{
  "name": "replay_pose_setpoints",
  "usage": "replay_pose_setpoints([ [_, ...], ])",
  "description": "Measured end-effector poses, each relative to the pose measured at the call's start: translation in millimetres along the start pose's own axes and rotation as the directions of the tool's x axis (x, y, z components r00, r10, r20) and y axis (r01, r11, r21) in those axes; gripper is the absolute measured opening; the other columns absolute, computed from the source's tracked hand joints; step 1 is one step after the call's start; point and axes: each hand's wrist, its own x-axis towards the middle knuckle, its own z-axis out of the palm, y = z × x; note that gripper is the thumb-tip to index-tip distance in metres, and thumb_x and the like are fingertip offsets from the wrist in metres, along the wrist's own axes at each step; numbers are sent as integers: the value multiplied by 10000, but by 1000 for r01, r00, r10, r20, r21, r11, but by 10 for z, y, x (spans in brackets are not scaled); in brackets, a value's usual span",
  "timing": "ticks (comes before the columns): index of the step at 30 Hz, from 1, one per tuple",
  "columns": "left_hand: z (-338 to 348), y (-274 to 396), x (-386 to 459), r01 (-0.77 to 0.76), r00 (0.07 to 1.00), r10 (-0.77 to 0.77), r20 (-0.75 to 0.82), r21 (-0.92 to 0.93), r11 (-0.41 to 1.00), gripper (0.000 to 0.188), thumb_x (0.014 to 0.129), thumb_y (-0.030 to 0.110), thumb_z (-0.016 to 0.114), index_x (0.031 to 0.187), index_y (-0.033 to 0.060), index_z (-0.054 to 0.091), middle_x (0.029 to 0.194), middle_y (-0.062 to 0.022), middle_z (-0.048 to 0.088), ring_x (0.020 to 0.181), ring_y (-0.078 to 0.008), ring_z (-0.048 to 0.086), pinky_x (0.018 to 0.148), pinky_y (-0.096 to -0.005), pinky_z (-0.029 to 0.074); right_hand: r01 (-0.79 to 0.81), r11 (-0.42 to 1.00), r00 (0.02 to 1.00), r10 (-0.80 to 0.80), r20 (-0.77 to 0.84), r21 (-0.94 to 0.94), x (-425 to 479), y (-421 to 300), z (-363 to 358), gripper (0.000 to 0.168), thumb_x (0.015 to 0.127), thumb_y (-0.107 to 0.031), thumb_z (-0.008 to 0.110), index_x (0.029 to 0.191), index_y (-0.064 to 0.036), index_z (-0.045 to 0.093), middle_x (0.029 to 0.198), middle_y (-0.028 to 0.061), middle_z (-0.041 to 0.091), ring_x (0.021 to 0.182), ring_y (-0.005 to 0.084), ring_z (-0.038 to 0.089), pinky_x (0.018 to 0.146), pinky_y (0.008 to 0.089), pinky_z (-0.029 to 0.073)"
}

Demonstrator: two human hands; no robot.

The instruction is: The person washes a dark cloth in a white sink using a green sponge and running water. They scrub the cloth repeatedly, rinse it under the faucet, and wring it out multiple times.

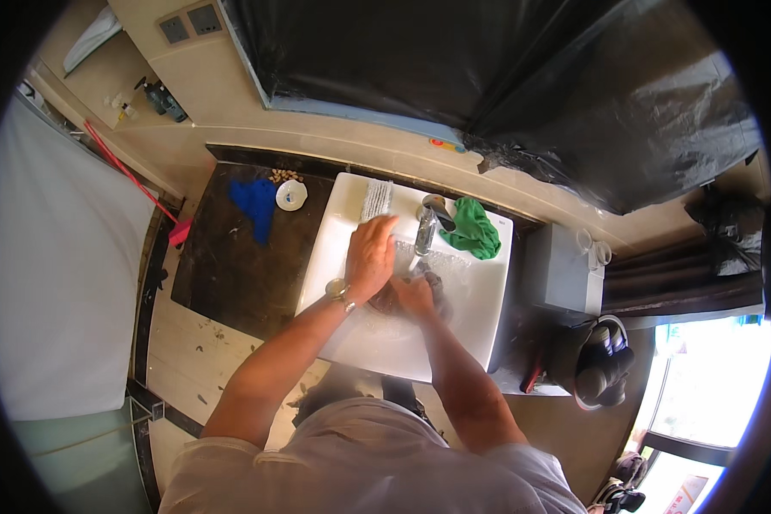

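A white washbasin (466, 334) lies before me with water running from its metal faucet (426, 231). A dark, wet, cloth-like item (438, 292) sits in the bowl under the stream, partly hidden by my hands. My right hand (415, 297) is curled on this item, just below the spout. Above the bowl's left side is my left hand (370, 257), fingers extended, with nothing visible in it; a watch (336, 288) is on that wrist. Just past its fingertips, a white ribbed cloth or pad (377, 199) rests on the rim. A crumpled green cloth (472, 230) lies right of the faucet.
On the dark counter (231, 276) to the left are a blue cloth (256, 204), a small white dish (291, 195) and small brown pieces (285, 175). A grey box (556, 266) and a bucket holding shoes (601, 366) stand right. Black plastic sheeting (372, 58) hangs ahead.
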Motion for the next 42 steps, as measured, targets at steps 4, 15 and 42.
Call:
replay_pose_setpoints([
  [4, -78, 421, 492, -302, 943, 290, 162, 53, 952, 547, 932, 21, 585, 1471, 104, 539, 1532, -134, 533, 1404, -359, 486, 1140, -505, 391, 40, 998, 997, -44, -61, -56, -143, -98, -18, 839, 879, -695, 623, 1089, 111, 721, 1124, 365, 691, 1166, 455, 663, 1004, 484, 505],
  [15, 146, 454, 220, -365, 883, 364, 297, -54, 929, 497, 880, -38, 594, 1367, 62, 614, 1475, -147, 568, 1393, -372, 487, 1152, -548, 373, 278, 952, 958, -285, -39, -130, 407, 547, 164, 695, 938, -565, 650, 1126, 102, 706, 1154, 323, 696, 1164, 414, 665, 964, 460, 513],
  [42, 657, -509, -1080, 86, 889, -233, 395, 355, 931, 129, 921, 177, 557, 889, 70, 622, 902, -133, 686, 918, -337, 641, 815, -476, 504, 47, 866, 999, -53, 2, -497, -117, -302, 148, 510, 1071, -417, 326, 1214, -73, 674, 1158, 302, 700, 1124, 492, 657, 1012, 545, 496],
])
